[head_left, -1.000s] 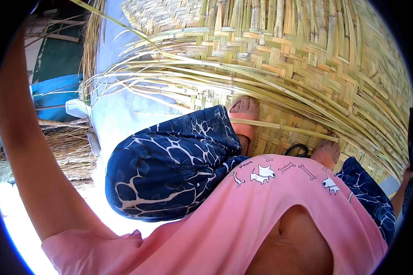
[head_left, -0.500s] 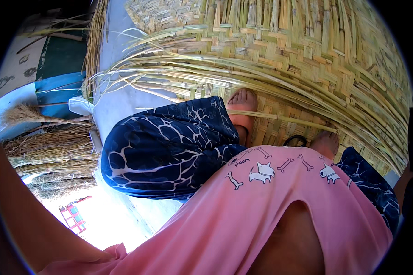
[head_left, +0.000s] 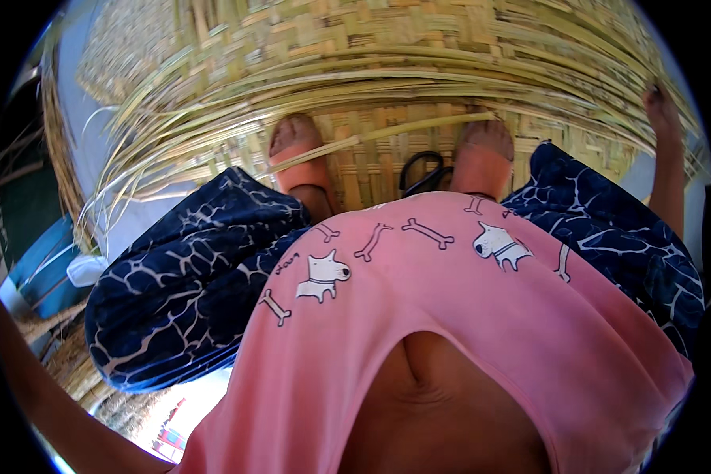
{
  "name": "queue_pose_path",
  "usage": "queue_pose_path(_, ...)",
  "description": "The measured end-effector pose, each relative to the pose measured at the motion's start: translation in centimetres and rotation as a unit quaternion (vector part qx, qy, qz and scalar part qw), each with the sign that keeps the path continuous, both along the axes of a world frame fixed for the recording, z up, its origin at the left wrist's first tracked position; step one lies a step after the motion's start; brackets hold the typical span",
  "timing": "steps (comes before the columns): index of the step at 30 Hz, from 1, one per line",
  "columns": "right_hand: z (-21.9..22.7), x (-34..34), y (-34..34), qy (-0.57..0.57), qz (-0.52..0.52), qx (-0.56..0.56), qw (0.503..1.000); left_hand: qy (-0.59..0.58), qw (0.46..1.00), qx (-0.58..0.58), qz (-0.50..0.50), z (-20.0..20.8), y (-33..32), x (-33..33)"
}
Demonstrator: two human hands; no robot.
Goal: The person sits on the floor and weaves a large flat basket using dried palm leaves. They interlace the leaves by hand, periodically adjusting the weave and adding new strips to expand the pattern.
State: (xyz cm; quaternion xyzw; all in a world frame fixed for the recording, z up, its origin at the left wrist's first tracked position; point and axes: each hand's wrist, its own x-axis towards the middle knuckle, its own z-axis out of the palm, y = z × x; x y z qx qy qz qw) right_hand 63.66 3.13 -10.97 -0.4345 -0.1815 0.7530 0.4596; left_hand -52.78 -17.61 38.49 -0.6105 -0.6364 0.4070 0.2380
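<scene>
My right hand [head_left: 662, 109] reaches in at the far right, beside the ends of a bundle of long split cane strips [head_left: 355, 77]. Its fingers are too blurred to show whether they grip a strip. Only my left arm [head_left: 55, 395] shows, along the left rim; the hand on it is out of view. Under the strips lies a woven mat [head_left: 387, 170] in a zigzag pattern. One loose strip [head_left: 387, 132] crosses over my sandalled feet. Between the feet rests a black looped thing [head_left: 420, 170], resembling scissor handles, partly hidden by my pink shirt.
My knees in dark blue patterned trousers [head_left: 197, 276] flank the mat. A white object [head_left: 85, 271] and a blue surface [head_left: 51, 261] are at the left. Bundles of dry stalks [head_left: 75, 363] lie at the lower left, and a smaller woven piece [head_left: 126, 55] at the upper left.
The view has swung to the right, so mat, feet and knees sit farther left. My right hand and forearm have come into view at the right edge.
</scene>
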Motion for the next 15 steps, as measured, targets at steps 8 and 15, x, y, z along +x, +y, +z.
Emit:
queue_pose_path(8, 6.5, -17.8, -9.4, -0.109, -0.02, -0.055, 0.992, -0.191, 0.976, -0.089, 0.053, -29.7, -9.6, 28.0)
queue_pose_path(15, 11.6, -30.0, -14.0, -0.339, 0.261, 0.003, 0.904, -0.41, 0.873, 0.23, 0.131, -45.4, -13.8, 49.5)
